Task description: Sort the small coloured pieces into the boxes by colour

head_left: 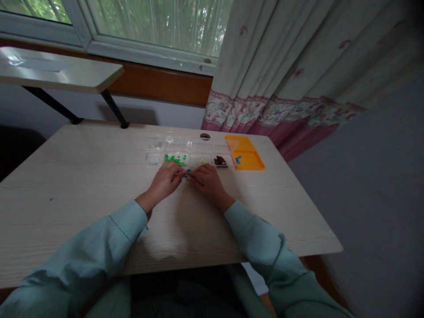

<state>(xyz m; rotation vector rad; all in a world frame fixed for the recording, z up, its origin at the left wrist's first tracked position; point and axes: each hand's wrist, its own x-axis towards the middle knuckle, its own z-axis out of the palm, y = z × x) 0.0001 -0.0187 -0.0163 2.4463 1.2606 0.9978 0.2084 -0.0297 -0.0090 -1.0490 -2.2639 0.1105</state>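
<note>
My left hand point(165, 179) and my right hand point(207, 181) meet fingertip to fingertip on the pale wooden table point(82, 176), both pinched closed. Between the fingertips shows a small blue bead point(187, 173); which hand grips it I cannot tell, and a thin thread may be there but is too fine to make out. Just beyond the hands lies a clear compartment box point(155, 152) with green beads point(175, 159) in one cell, pale beads point(202, 160) in another and brown beads point(220, 160) at its right end.
An orange lid or tray point(247, 145) with a few blue beads point(237, 159) lies right of the box. A small dark round thing point(205, 136) sits near the table's far edge. A second table point(56, 70) stands at the window, curtain point(298, 66) to the right.
</note>
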